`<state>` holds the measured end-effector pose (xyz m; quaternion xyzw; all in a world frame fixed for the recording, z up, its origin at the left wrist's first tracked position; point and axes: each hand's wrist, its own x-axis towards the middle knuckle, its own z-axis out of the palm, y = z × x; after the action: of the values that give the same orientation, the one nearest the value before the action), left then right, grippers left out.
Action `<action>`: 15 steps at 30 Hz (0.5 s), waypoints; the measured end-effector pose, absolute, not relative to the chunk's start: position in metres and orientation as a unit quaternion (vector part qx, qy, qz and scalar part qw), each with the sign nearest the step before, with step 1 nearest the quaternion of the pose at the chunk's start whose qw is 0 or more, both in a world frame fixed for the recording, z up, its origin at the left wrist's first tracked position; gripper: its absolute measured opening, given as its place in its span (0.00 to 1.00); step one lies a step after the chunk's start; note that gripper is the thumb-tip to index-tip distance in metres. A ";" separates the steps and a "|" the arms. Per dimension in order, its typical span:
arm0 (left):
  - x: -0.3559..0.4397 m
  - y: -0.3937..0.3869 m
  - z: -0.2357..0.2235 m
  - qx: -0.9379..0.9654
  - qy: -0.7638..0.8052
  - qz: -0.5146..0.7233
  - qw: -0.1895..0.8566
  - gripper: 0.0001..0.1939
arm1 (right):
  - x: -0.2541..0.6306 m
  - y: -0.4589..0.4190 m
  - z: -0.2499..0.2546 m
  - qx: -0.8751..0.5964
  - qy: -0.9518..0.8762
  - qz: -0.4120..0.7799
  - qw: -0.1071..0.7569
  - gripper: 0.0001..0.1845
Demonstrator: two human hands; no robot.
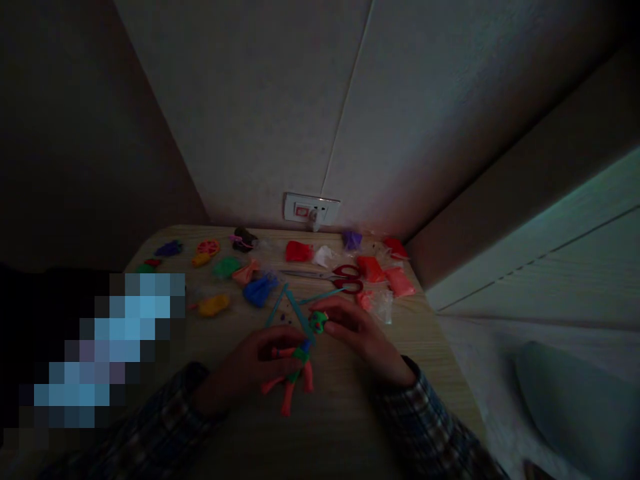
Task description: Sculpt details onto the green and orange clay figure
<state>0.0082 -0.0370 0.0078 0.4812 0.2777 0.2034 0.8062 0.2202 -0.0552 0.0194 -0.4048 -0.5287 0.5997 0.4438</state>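
My left hand is closed around a clay figure with salmon-coloured limbs, a green middle and a blue tip at the top. Between the fingers of my right hand is a small green clay ball with red and dark spots. The ball is just above and to the right of the figure's blue tip, with a small gap between them. Beyond both hands lie blue-green plastic modelling tools and a few dark crumbs.
Red-handled scissors lie across the wooden table. Several clay packets surround them, including a blue one, a red one and an orange one. A wall socket is behind the table's far edge.
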 end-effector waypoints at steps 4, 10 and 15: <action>0.010 -0.038 0.011 0.469 0.266 0.210 0.815 0.17 | 0.218 -0.056 0.019 -0.386 -0.519 0.628 0.433 0.13; 0.007 -0.037 0.012 0.499 0.323 0.222 0.773 0.16 | 0.217 -0.057 0.018 -0.394 -0.504 0.638 0.428 0.12; 0.006 -0.037 0.011 0.508 0.322 0.214 0.770 0.17 | 0.215 -0.057 0.017 -0.397 -0.499 0.640 0.428 0.12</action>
<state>0.0064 -0.0365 0.0113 0.5078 0.3223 0.2144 0.7696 0.2153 -0.0569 0.0172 -0.3974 -0.4995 0.6401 0.4277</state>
